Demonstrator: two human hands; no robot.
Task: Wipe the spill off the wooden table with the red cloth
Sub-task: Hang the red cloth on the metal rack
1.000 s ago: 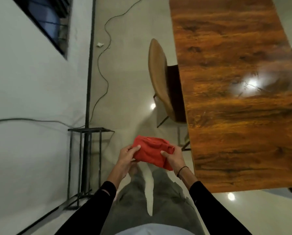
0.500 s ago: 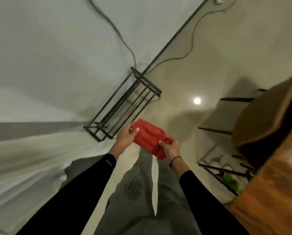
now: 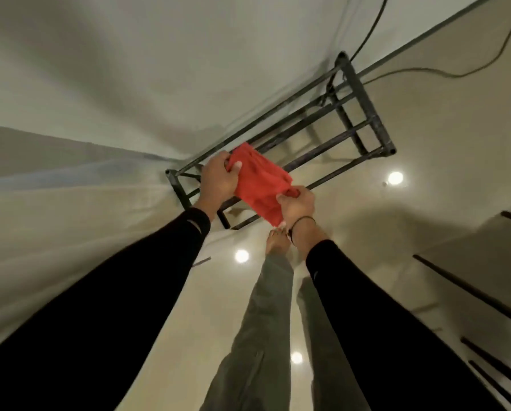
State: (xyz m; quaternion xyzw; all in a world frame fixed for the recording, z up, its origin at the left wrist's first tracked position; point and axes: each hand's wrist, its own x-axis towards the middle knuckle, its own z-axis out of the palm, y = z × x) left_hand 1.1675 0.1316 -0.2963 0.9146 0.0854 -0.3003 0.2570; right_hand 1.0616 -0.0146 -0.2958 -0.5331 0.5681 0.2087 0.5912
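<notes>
The red cloth (image 3: 258, 183) is folded into a bundle and held in the air over a black metal rack. My left hand (image 3: 218, 180) grips its upper left end, thumb on top. My right hand (image 3: 295, 204) pinches its lower right end; a dark band circles that wrist. The wooden table and the spill are out of view.
The black metal rack (image 3: 352, 114) stands against the pale wall (image 3: 130, 69), right under the cloth. Cables (image 3: 426, 71) run along the glossy floor behind it. Dark chair legs (image 3: 467, 292) cross the right side. My bare foot (image 3: 276, 243) is below my right hand.
My view has swung away from the table toward the wall and rack. Both hands have carried the cloth out over the rack, still holding its two ends.
</notes>
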